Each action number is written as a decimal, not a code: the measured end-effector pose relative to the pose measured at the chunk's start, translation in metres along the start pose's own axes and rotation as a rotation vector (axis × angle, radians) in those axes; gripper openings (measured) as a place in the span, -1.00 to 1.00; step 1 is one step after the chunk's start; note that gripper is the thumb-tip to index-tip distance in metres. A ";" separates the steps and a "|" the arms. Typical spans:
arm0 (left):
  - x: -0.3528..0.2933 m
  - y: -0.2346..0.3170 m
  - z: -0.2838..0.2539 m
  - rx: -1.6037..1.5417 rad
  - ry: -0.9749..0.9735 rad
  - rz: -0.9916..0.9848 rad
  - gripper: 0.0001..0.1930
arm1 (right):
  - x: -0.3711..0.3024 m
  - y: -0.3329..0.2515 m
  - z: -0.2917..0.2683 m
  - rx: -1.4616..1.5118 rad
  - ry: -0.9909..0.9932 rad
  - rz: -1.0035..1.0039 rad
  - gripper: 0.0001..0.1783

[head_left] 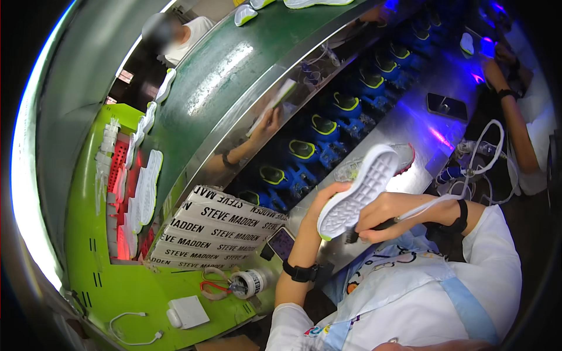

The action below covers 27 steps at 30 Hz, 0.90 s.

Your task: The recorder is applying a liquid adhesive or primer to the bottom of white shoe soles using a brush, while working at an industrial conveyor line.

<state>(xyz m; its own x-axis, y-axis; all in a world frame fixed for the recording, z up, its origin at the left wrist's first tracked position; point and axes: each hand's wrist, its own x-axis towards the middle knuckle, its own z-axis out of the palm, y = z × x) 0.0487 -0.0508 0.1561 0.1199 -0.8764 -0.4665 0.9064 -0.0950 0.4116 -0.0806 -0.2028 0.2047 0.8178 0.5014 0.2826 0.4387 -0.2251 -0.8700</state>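
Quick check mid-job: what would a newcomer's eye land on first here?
First, the white shoe sole held up in the left hand, just right of centre. Then the row of blue shoe forms with yellow-green rims, running diagonally toward violet-blue light at upper right. At left, white soles line a red-glowing patch of the bright green surface.

White short-sleeved shirt (494, 248), pale apron (404, 275) with colourful print (352, 286), blue strap (468, 307), black left wristband (300, 272), black right wristband (462, 216)
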 end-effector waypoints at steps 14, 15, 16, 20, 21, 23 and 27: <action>-0.018 0.013 0.008 0.699 0.329 0.094 -0.60 | -0.051 0.019 -0.036 -0.216 0.242 0.124 -0.88; -0.020 0.007 0.008 0.702 0.328 0.101 -0.60 | -0.047 0.004 -0.036 -0.014 0.428 0.265 -0.87; -0.021 0.005 0.010 0.469 0.250 0.174 -0.59 | -0.036 -0.005 -0.035 -0.071 0.449 0.152 -0.87; -0.054 0.056 0.035 0.049 -0.309 0.503 -0.56 | -0.024 -0.031 -0.033 0.041 0.489 -0.119 -0.77; -0.066 0.074 0.041 -0.071 -0.422 0.594 -0.56 | -0.030 -0.028 -0.033 0.186 0.620 -0.159 -0.73; -0.096 0.106 0.022 -0.574 -0.513 0.735 -0.55 | -0.031 -0.019 -0.031 0.283 0.811 -0.285 -0.67; -0.055 0.136 0.085 0.030 0.025 0.960 -0.64 | -0.044 0.014 -0.031 0.369 0.937 -0.101 -0.81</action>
<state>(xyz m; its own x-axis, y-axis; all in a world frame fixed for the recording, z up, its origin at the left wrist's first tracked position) 0.1309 -0.0556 0.3043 0.8145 -0.5767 0.0634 0.4066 0.6454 0.6467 -0.0993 -0.2536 0.1928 0.8162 -0.3895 0.4268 0.5088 0.1345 -0.8503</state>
